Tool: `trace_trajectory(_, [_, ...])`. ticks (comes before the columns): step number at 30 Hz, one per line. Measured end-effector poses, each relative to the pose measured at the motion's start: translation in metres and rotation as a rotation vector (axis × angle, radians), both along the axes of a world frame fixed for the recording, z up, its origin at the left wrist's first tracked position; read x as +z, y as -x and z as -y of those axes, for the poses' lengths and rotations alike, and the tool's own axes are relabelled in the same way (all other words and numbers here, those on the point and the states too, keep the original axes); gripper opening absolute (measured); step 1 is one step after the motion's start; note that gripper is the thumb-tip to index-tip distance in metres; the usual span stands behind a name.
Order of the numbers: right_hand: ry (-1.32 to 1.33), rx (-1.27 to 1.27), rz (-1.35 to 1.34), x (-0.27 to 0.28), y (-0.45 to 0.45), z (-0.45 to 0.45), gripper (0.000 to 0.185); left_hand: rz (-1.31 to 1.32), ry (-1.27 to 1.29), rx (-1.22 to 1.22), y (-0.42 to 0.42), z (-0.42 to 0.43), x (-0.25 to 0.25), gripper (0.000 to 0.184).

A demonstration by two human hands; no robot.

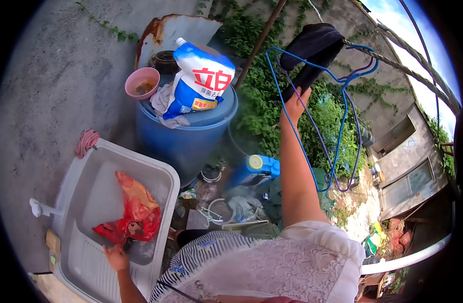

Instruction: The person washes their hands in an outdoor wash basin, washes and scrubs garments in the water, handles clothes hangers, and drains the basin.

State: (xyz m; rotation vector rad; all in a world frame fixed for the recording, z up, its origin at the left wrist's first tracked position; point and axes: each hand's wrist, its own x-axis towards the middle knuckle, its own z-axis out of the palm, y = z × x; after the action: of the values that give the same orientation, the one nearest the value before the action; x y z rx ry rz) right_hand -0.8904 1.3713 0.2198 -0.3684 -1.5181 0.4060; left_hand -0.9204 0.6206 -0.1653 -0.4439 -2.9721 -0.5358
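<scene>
My right hand (295,107) is raised with its fingers closed on the lower end of a black cloth (317,45) draped over a rope. A blue clothes hanger (345,113) and a purple clothes hanger (312,123) hang from the rope beside my right forearm. Down at the left, my left hand (117,258) is over the ribbed part of a grey wash basin (170,202), fingers apart and apparently holding nothing. Just beyond its fingertips, a wet red and orange cloth (140,204) lies in the basin.
A blue barrel (166,144) behind the basin bears a blue-and-white detergent bag (201,83), a pink bowl (133,78) and a grey rag (163,98). Below it stands a blue jug (249,174) among clutter. A twisted rope (410,70) crosses the upper right.
</scene>
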Motion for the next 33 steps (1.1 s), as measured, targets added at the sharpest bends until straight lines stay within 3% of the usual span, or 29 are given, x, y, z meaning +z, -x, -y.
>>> trace_trajectory(2, [0.091, 0.097, -0.022, 0.008, -0.002, 0.003, 0.032, 0.022, 0.018, 0.01, 0.0, 0.0, 0.0, 0.016])
trace_trajectory(5, [-0.061, 0.027, -0.074, 0.018, 0.003, 0.003, 0.02, 0.007, 0.035, -0.001, 0.0, 0.002, -0.007, 0.016])
trace_trajectory(8, [-0.027, -0.044, -0.079, -0.002, 0.007, -0.014, 0.024, 0.001, 0.004, 0.01, -0.001, 0.0, -0.004, 0.016])
trace_trajectory(13, [-0.022, 0.102, -0.111, -0.007, 0.007, -0.002, 0.028, 0.02, 0.015, 0.004, -0.002, 0.002, -0.001, 0.016])
trace_trajectory(23, [-0.006, -0.075, -0.037, -0.043, 0.015, 0.017, 0.027, 0.022, 0.005, -0.007, -0.001, 0.004, -0.003, 0.016])
trace_trajectory(27, [0.127, -0.052, -0.022, -0.062, 0.018, 0.012, 0.05, 0.053, 0.02, 0.0, 0.0, 0.002, 0.002, 0.015])
trace_trajectory(31, [0.153, 0.122, 0.006, -0.065, 0.017, 0.03, 0.045, 0.052, 0.0, 0.011, 0.0, 0.001, 0.004, 0.015])
trace_trajectory(33, [0.325, 0.125, 0.21, -0.095, 0.015, 0.014, 0.038, 0.051, -0.001, 0.009, 0.003, 0.0, 0.002, 0.014])
